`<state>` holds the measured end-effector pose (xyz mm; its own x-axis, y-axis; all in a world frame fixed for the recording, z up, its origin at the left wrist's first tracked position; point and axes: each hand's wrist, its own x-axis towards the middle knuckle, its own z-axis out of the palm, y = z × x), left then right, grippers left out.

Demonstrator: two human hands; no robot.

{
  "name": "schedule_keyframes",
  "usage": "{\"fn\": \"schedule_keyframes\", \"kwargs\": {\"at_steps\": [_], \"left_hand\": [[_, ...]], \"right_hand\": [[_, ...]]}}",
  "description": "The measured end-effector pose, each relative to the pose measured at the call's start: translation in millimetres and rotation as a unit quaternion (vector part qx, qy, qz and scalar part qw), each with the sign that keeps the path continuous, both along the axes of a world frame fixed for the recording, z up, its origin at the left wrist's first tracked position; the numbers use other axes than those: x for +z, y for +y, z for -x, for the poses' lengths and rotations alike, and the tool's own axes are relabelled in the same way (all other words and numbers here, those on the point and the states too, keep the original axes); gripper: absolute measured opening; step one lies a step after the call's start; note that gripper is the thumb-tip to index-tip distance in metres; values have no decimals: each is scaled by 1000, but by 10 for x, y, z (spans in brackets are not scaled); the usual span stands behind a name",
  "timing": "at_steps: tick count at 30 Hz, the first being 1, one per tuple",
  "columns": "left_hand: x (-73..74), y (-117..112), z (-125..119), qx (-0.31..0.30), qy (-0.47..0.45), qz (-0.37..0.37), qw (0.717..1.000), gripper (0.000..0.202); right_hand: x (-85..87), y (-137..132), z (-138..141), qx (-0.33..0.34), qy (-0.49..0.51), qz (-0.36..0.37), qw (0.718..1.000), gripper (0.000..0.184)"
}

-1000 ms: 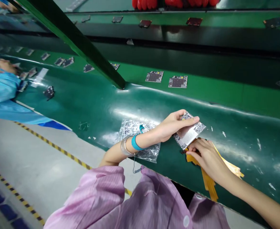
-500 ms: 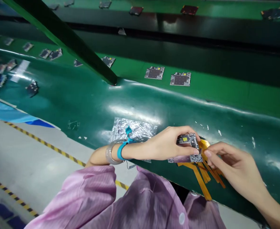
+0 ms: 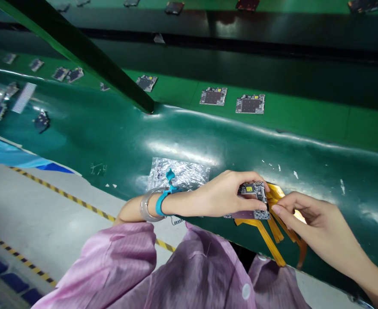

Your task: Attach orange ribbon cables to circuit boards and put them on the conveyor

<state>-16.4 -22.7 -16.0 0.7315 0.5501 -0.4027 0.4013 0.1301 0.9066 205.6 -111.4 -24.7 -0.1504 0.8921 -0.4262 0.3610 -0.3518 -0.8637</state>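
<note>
My left hand [image 3: 222,193] grips a small circuit board [image 3: 255,193] by its edges, thumb in front and fingers behind. A yellow square label shows on the board. Close to the board's right edge, my right hand [image 3: 307,219] has thumb and forefinger pinched together on what looks like an orange flex cable [image 3: 296,234]; its end at the fingertips is mostly hidden. Under and beside the board, several more orange flex cables [image 3: 270,244] lie fanned out on the green bench. A blue wrist strap [image 3: 163,203] and a clear bangle circle my left wrist.
A silvery plastic bag [image 3: 182,169] lies left of my hands on the green bench mat [image 3: 118,128]. Behind it, a green belt [image 3: 304,111] carries several circuit boards [image 3: 250,104]. A green post [image 3: 111,71] slants down to the bench. Another person's blue sleeve [image 3: 2,150] shows at left.
Boards on the near belt have shifted slightly right, and those on the upper level left. Beneath my right hand, one orange cable now bends downward. Both hands keep nearly the same pose.
</note>
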Motion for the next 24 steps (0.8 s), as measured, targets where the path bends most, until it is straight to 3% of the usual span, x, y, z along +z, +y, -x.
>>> {"fn": "schedule_keyframes", "kwargs": {"at_steps": [2,6,11,15,19,22,24], "left_hand": [[5,-5,-5,-5,7,-10,1000,31],[27,-21,-22,4,12,6,1000,25],[-5,-33,-66,9,57,-5,998,27],[-86,-14,-101,20,56,-19,998,35],[-166,36,-165,21,21,-31,999,34],[-270,243,-284,61,-25,-90,994,36],[-366,530,-410,104,-32,-201,974,36]], "right_hand": [[39,17,21,19,1,-3,1000,30],[69,0,51,-5,6,100,995,32],[-18,13,-4,30,2,30,999,35],[-101,49,-54,-11,14,33,999,47],[-183,103,-37,-8,28,49,998,37],[-277,259,-141,-25,22,49,998,31],[-345,474,-343,-82,20,0,996,32]]}}
